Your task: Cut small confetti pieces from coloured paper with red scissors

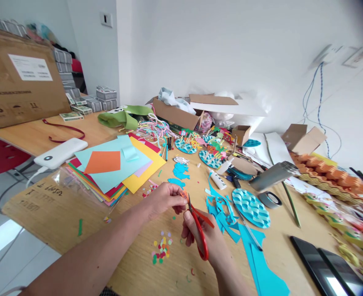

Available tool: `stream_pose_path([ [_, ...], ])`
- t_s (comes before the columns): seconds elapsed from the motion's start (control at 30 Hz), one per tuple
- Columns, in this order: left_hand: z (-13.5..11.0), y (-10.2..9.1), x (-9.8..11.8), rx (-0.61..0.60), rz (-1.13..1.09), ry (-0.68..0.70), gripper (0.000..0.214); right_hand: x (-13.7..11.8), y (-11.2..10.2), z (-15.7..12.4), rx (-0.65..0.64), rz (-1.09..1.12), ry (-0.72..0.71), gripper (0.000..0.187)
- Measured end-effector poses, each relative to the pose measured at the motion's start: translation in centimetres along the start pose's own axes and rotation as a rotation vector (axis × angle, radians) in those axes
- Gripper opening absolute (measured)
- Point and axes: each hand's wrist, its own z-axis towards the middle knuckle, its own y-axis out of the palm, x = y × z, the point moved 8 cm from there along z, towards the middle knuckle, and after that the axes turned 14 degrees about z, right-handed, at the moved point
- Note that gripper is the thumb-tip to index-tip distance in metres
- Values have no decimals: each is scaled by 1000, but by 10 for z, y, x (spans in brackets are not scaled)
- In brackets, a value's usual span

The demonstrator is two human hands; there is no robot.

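Head: left hand point(166, 198) beside right hand point(214, 239)

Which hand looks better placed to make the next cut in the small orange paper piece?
Probably the right hand: it holds the red scissors, blades up close to the orange paper piece, while the left hand is occupied pinching that piece.

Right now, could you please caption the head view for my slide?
Right hand holds scissors at orange paper in left hand.
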Motion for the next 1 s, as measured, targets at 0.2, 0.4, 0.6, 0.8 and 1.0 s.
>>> stream_pose_path([
  [0.2,1,0,0,-4,8,3,10,2,0,-1,0,-8,25,44],
  [0.4,0,-1,-2,3,0,2,9,5,-3,-2,20,-1,45,41],
  [0.6,1,-2,-4,20,-28,0,9,2,-3,-1,30,-9,20,43],
  [0.8,2,2,-5,-13,-11,-6,12,3,-2,0,33,-20,28,43],
  [1.0,0,3,-3,-30,10,-10,11,1,-2,-1,8,-9,2,41],
])
